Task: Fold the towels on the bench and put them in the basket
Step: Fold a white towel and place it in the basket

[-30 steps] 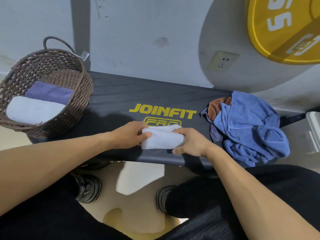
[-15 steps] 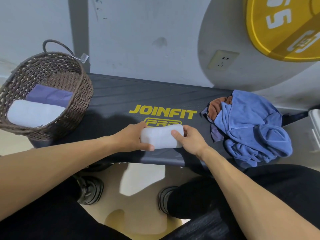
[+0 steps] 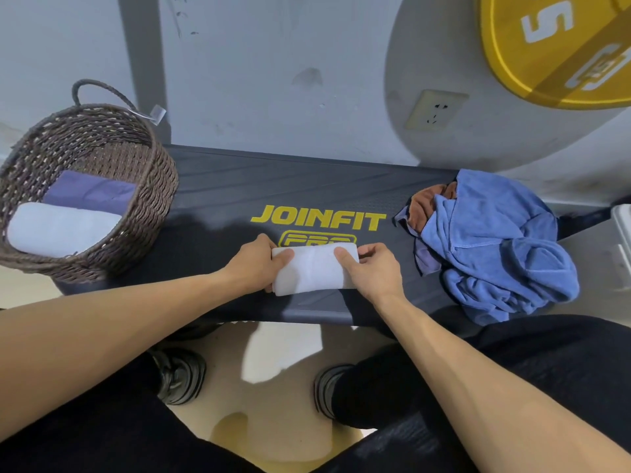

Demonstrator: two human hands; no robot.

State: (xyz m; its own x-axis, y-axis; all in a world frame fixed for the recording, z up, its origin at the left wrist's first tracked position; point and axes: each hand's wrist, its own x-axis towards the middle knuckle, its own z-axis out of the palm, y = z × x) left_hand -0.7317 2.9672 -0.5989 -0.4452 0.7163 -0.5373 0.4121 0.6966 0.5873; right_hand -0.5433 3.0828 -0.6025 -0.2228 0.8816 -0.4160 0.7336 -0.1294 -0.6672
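A small white towel (image 3: 316,270), folded into a thick rectangle, lies on the black bench (image 3: 273,186) just below the yellow logo. My left hand (image 3: 254,266) grips its left end, thumb on top. My right hand (image 3: 370,269) grips its right end, thumb on top as well. At the bench's left end stands a brown woven basket (image 3: 150,186) holding a folded white towel (image 3: 58,228) and a folded purple towel (image 3: 90,192). A heap of unfolded towels sits at the right end: blue (image 3: 491,244) on top, brown (image 3: 428,204) and a purple edge beneath.
The bench stands against a grey wall with a socket (image 3: 435,109). A yellow weight plate (image 3: 560,46) hangs at the upper right. My knees and shoes (image 3: 181,377) are under the bench's front edge. A pale box edge (image 3: 623,227) shows at far right.
The white towel has been squared into a flatter, wider rectangle. Both hands shifted from pressing over it to holding its two ends with thumbs on top.
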